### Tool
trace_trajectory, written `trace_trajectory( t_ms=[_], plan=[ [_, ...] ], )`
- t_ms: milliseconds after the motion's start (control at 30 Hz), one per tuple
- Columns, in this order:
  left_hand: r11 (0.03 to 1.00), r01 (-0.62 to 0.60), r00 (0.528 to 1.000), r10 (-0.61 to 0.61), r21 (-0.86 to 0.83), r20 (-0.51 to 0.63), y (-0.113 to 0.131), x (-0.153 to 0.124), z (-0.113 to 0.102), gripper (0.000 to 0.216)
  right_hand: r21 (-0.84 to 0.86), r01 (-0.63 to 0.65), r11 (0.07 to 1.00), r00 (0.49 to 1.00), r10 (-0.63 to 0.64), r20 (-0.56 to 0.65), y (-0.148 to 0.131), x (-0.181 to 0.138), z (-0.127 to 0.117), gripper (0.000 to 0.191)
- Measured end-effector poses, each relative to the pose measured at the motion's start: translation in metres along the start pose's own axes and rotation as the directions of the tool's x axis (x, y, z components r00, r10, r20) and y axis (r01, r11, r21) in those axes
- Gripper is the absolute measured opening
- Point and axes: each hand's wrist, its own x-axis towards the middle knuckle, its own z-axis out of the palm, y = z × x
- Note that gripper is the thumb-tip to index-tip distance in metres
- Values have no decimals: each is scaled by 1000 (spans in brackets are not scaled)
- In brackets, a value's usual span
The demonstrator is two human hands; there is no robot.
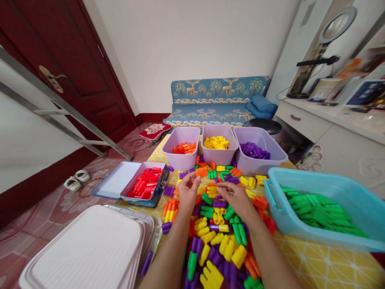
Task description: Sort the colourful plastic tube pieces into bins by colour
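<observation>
My left hand is closed, its thumb and fingers pinching an orange plastic piece shaped like short tubes side by side. My right hand hovers over the pile, fingers stretched leftward and slightly apart, with nothing visible held. Beneath both hands spreads a mixed heap of tube-shaped plastic pieces in yellow, purple, green and orange. Some pieces are joined in rows like fingers; others look single.
Lilac bins hold orange, yellow and purple pieces. A turquoise tub with green pieces stands right. Red pieces fill an open hinged box at left, beyond stacked white lids. A yellow patterned cloth covers the table.
</observation>
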Motion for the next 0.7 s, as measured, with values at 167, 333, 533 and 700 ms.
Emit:
trace_trajectory(
  t_ms=[167, 333, 533, 700],
  plan=[
    [996, -77, 965, 84, 37, -248, 31, 49, -9, 35, 0, 10, 1000, 1000, -10, -3, 3, 1, -1, 36],
    [891, -106, 943, 230, 441, -240, 55, 115, -23, 34, 0, 33, 999, 999, -33, -29, 3, 0, -1, 35],
    [632, -361, 903, 421, 686, 87, 64, 91, -18, 46, -247, 124, 961, 976, -164, -147, 7, 4, -4, 32],
    [726, -292, 933, 73, 623, 353, 27, 23, -11, 31, -508, 135, 851, 976, -204, -82, 11, 3, -6, 50]
  ],
)
